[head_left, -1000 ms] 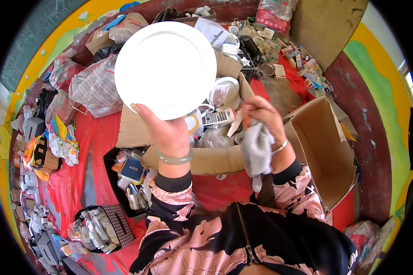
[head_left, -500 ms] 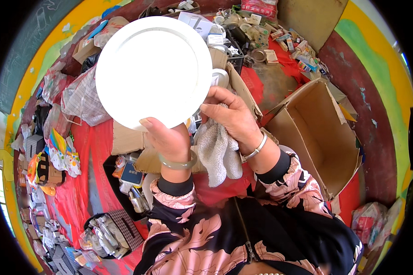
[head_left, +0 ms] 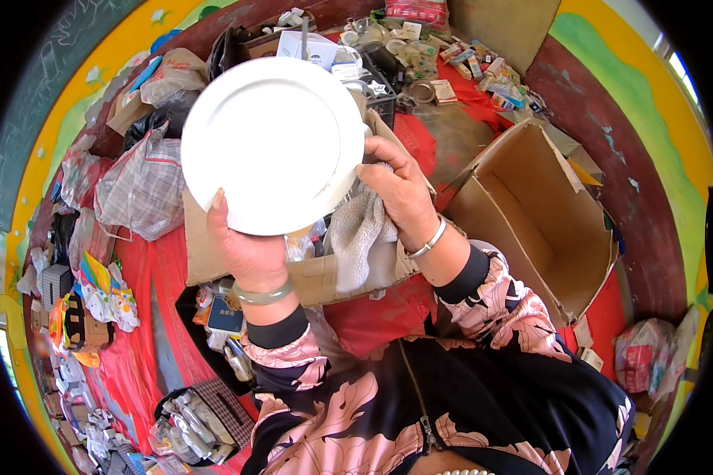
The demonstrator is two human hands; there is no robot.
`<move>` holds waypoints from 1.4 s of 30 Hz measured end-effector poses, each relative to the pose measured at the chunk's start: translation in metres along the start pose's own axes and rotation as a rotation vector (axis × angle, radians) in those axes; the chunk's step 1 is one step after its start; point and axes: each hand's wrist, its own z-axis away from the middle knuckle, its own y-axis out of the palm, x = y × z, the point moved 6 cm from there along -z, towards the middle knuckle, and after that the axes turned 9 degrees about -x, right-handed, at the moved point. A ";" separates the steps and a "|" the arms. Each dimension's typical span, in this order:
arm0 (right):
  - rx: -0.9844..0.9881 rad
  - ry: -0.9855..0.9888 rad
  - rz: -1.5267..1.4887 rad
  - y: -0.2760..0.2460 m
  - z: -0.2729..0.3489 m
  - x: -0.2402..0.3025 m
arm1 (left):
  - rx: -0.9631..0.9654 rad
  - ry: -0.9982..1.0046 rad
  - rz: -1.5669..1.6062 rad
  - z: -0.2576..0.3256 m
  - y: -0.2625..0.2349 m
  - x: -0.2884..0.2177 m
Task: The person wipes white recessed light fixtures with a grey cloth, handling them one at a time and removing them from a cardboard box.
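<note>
A round white plate with a raised rim is held up in front of me, its face bright and nearly featureless. My left hand grips its lower left edge, thumb at the rim and fingers hidden behind. My right hand is closed at the plate's right edge. A light grey knitted cloth is bunched in that same hand and hangs below the plate. Under both hands stands an open cardboard box with packaged items inside, partly covered by the plate.
To the right a large open cardboard box lies tilted. A black bin of small goods and a checked box of packets stand at lower left. A plaid bag sits on the left, loose small boxes at the back.
The plate has come lower and tilted slightly, with the left hand shifting left along its edge. My right hand and the cloth have moved a little left and up.
</note>
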 end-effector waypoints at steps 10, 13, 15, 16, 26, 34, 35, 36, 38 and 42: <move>-0.099 0.029 0.053 -0.014 -0.015 -0.016 | -0.004 -0.189 -0.115 -0.008 -0.032 0.015; -0.166 0.127 0.058 -0.017 -0.013 -0.018 | 0.026 -0.138 -0.188 -0.006 -0.031 0.010; -0.104 0.106 0.053 -0.010 -0.012 -0.016 | 0.055 -0.107 -0.223 -0.001 -0.021 0.000; -0.076 0.094 0.052 -0.009 -0.011 -0.014 | 0.070 -0.095 -0.240 0.001 -0.018 -0.003; 0.032 0.045 0.124 -0.003 -0.007 -0.018 | -0.003 -0.075 -0.240 -0.004 -0.040 0.002; -0.070 0.092 0.092 -0.015 -0.010 -0.019 | 0.006 -0.148 -0.150 -0.005 -0.045 0.018; -0.043 0.082 0.075 -0.014 -0.009 -0.018 | -0.006 -0.147 -0.150 -0.005 -0.045 0.018; -0.016 0.071 0.056 -0.011 -0.009 -0.016 | -0.018 -0.146 -0.151 -0.006 -0.046 0.018; 0.009 0.076 0.022 -0.010 -0.008 -0.015 | -0.022 -0.138 -0.159 -0.006 -0.047 0.018; -0.039 0.085 0.055 -0.019 -0.011 -0.021 | 0.014 -0.113 -0.226 -0.002 -0.043 0.019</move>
